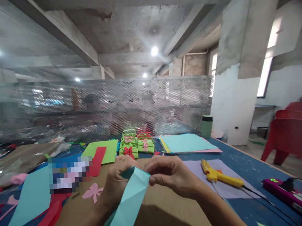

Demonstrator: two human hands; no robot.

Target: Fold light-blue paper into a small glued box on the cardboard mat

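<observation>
A folded strip of light blue paper (132,202) is held up in front of me, creased and bent over at its top. My left hand (116,178) grips it from the left, with some fingers hidden behind the paper. At the strip's upper right corner, the thumb and fingers of my right hand (170,175) pinch its edge. Beneath both hands lies a brown cardboard sheet (167,211). Just beyond them stand several small green paper bags (146,145) with bows and handles. A pink paper bow shape (93,192) rests left of my left hand.
At right, a yellow glue gun (218,177) lies on lilac paper (192,165), its cord running toward a purple power strip (289,195). A green bottle (206,126) stands behind stacked coloured sheets (191,143). Red pieces (51,214) and a blue sheet (30,198) lie left.
</observation>
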